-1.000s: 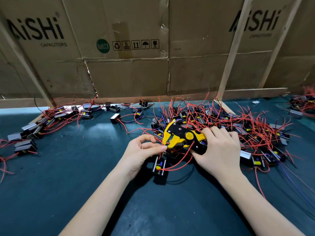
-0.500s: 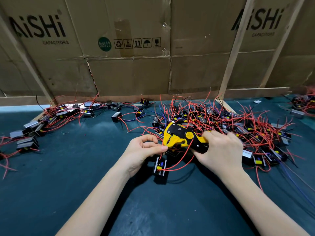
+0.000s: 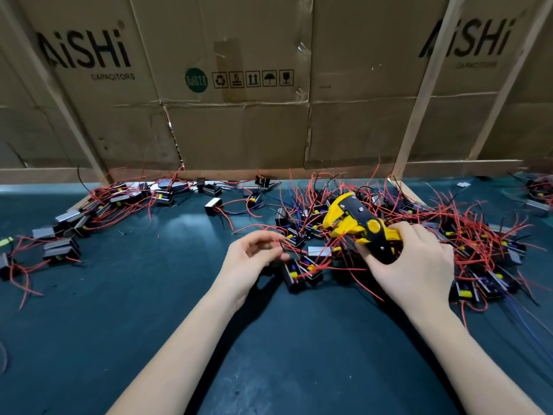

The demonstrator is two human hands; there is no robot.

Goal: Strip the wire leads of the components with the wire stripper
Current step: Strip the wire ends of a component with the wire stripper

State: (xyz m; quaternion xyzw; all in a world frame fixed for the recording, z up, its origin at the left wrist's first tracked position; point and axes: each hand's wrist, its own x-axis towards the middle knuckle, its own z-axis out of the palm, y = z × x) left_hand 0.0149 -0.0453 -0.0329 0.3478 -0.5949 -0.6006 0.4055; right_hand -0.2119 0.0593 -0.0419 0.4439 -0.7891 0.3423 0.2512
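Between strips: the stripper [image 3: 356,224] is lifted, its jaws apart.
The right hand [image 3: 416,265] grips its handles above the wire pile [image 3: 449,235] on the bench [image 3: 149,295]. The left hand [image 3: 250,259], loosely curled and blurred, seems to pinch a red lead [image 3: 276,242]. Next, that lead probably needs feeding between the jaws before squeezing.

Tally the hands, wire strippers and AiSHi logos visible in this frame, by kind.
hands: 2, the left hand and the right hand
wire stripper: 1, held in the right hand
AiSHi logos: 2, printed on the cardboard
Total: 5
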